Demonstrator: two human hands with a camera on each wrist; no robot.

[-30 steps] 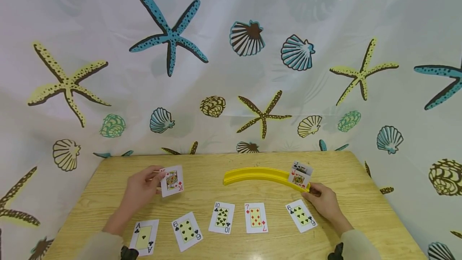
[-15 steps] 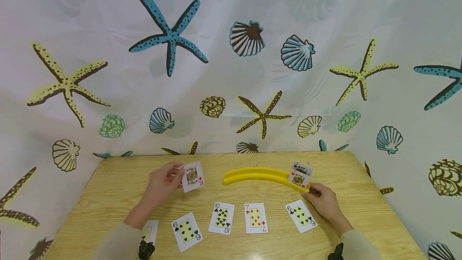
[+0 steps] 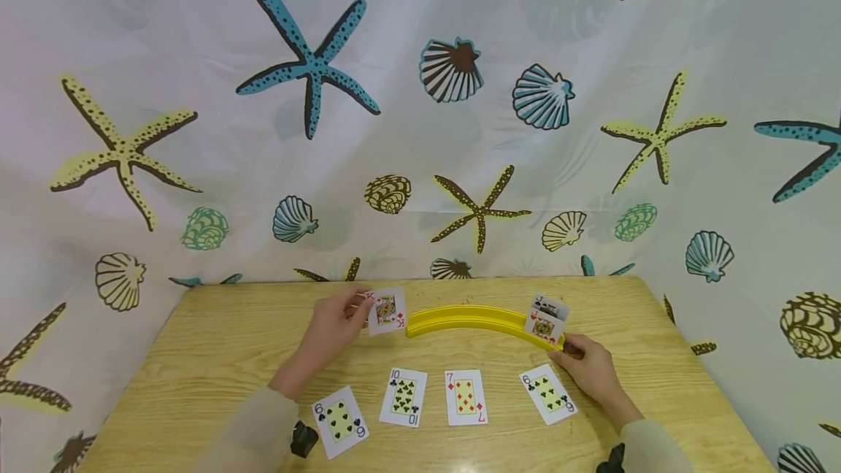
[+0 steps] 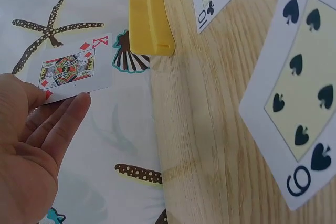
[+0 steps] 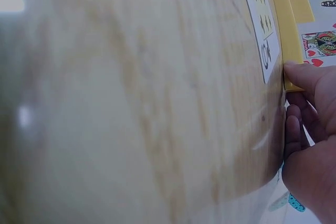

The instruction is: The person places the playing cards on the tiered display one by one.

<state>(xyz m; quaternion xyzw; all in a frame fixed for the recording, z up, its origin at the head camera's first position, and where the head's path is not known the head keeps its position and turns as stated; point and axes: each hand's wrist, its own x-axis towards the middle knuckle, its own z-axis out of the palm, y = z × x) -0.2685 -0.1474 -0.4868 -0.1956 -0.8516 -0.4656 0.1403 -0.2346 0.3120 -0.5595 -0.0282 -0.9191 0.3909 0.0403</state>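
Note:
My left hand (image 3: pixel 335 323) pinches the king of diamonds (image 3: pixel 388 311) by its left edge between thumb and fingers, face toward me. In the head view the card's right edge comes up to the left end of the yellow curved card holder (image 3: pixel 460 317). At the holder's right end my right hand (image 3: pixel 591 365) grips its tip, thumb in front, as the right wrist view also shows. Two cards stand upright in the slots beside that hand: the jack of hearts (image 3: pixel 542 328) in front and a black jack (image 3: pixel 552 305) behind it, partly covered.
Face up on the wooden table (image 3: pixel 217 341) lie the six of spades (image 3: pixel 340 422), ten of clubs (image 3: pixel 404 397), seven of diamonds (image 3: pixel 466 397) and six of clubs (image 3: pixel 548 393). A patterned cloth (image 3: pixel 394 137) hangs behind the table.
My left hand has carried the king of diamonds rightward, to the holder's left end. Its forearm now covers the ace of clubs. The right hand and the holder have stayed in place.

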